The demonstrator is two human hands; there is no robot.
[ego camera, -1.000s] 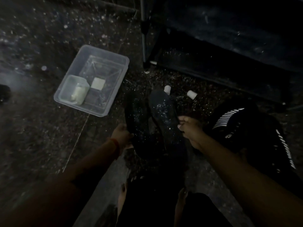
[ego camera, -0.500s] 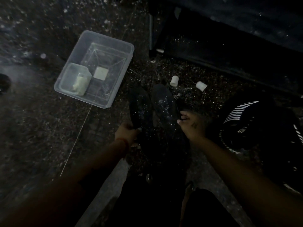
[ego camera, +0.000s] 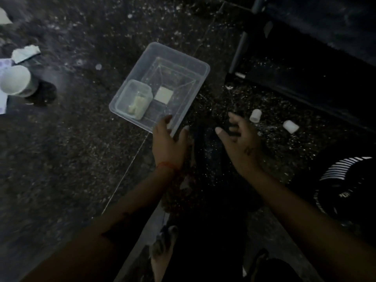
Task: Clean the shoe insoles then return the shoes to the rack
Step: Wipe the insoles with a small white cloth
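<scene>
Hands: two; left hand [ego camera: 169, 142] and right hand [ego camera: 241, 142], fingers spread, gripping nothing.
Dark shoe insoles [ego camera: 205, 147]: on the speckled floor between the hands; number unclear.
Clear plastic tub [ego camera: 184, 58]: one, holding one smaller clear container [ego camera: 127, 93].
White caps [ego camera: 255, 115]: two.
White cup [ego camera: 17, 81]: one.
Black shoe with white stripes [ego camera: 343, 186]: one, right.

Left hand [ego camera: 169, 144] and right hand [ego camera: 239, 139]: both off the dark insoles [ego camera: 205, 151] they gripped earlier, now raised with fingers spread, the left hand's fingertips over the clear tub's [ego camera: 200, 64] near corner.

A small tub [ego camera: 135, 98] sits inside the bin [ego camera: 200, 66]; left of it stands a cup [ego camera: 17, 81].
</scene>
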